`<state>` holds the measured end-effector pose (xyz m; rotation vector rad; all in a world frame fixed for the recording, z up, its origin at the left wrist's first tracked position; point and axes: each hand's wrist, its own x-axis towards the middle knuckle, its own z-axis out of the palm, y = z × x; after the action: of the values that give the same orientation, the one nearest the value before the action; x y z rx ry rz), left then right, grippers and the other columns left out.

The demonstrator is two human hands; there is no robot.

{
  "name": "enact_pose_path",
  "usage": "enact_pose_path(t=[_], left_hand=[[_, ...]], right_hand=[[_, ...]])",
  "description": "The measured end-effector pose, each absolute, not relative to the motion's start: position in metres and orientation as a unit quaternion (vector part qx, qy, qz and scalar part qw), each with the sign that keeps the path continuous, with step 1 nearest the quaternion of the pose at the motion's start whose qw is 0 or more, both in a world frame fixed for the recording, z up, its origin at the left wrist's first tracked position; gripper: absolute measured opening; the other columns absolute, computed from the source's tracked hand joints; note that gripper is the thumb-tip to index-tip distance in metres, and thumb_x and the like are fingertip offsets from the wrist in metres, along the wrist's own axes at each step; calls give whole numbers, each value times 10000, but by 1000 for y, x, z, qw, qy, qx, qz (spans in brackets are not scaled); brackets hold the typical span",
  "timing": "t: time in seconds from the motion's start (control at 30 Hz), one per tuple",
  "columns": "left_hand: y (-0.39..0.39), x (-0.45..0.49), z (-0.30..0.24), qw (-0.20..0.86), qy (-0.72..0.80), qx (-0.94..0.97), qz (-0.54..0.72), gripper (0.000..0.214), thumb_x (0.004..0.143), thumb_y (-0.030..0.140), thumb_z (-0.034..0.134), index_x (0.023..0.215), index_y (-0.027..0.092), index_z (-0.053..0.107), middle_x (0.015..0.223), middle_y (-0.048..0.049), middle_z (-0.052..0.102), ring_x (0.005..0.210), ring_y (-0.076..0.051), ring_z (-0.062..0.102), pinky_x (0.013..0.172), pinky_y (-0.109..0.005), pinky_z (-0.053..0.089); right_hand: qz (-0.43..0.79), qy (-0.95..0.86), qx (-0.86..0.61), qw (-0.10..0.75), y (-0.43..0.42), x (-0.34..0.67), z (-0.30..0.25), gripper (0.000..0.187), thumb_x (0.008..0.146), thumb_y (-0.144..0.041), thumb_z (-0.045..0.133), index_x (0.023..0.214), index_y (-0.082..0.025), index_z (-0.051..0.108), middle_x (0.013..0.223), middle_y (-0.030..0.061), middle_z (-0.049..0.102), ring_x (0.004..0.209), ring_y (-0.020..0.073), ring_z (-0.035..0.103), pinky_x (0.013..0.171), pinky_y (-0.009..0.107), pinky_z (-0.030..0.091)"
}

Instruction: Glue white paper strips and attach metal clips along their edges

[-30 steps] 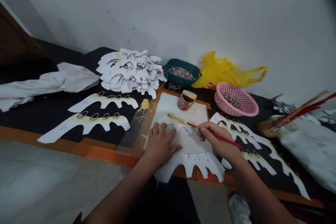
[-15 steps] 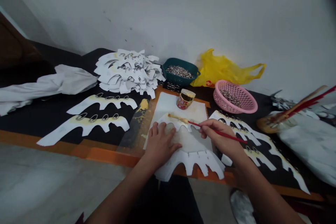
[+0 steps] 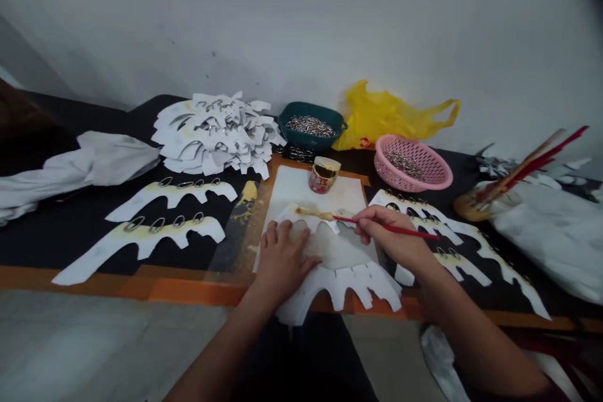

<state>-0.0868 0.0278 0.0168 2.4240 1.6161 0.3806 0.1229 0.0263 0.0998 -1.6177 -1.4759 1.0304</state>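
Observation:
My right hand is closed round a thin red brush, whose yellowed bristles lie on a white scalloped piece. My left hand lies flat with fingers spread, pressing on that piece and a greyish sheet over its lower part. Below the sheet, a stack of white scalloped pieces reaches past the table's front edge. Just behind the brush stands a small cup with yellowish residue on its rim. A white board lies underneath.
Scalloped pieces with metal rings lie at left, others at right. Behind are a heaped pile, a green basin of rings, a pink basket and a yellow bag. A jar of brushes stands far right.
The brush and my right hand have moved slightly left along with the whole scene as the view shifts. My left hand keeps its place on the piece.

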Motion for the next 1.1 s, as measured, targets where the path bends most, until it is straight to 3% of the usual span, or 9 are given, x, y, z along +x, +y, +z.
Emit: enact_pose_path(t=[0.77,1.1], left_hand=[[29,-85,24,67,546,830,95,494,815,543,494,1262,336,488,1246,-107,380,1184,-339,298,968,-495,311],[30,-82,28,75,550,828,78,488,818,526,499,1266,333,486,1242,-113,376,1174,-342,310,957,-481,324]], right_hand=[[403,-553,-629,368,17,142,99,105,764,-282,568,769,-194,625,694,-4,648,572,110,588,566,230,465],[432,-533,-637,352,11,151,106,77,736,-247,577,738,-183,618,616,-14,619,514,97,548,505,212,432]])
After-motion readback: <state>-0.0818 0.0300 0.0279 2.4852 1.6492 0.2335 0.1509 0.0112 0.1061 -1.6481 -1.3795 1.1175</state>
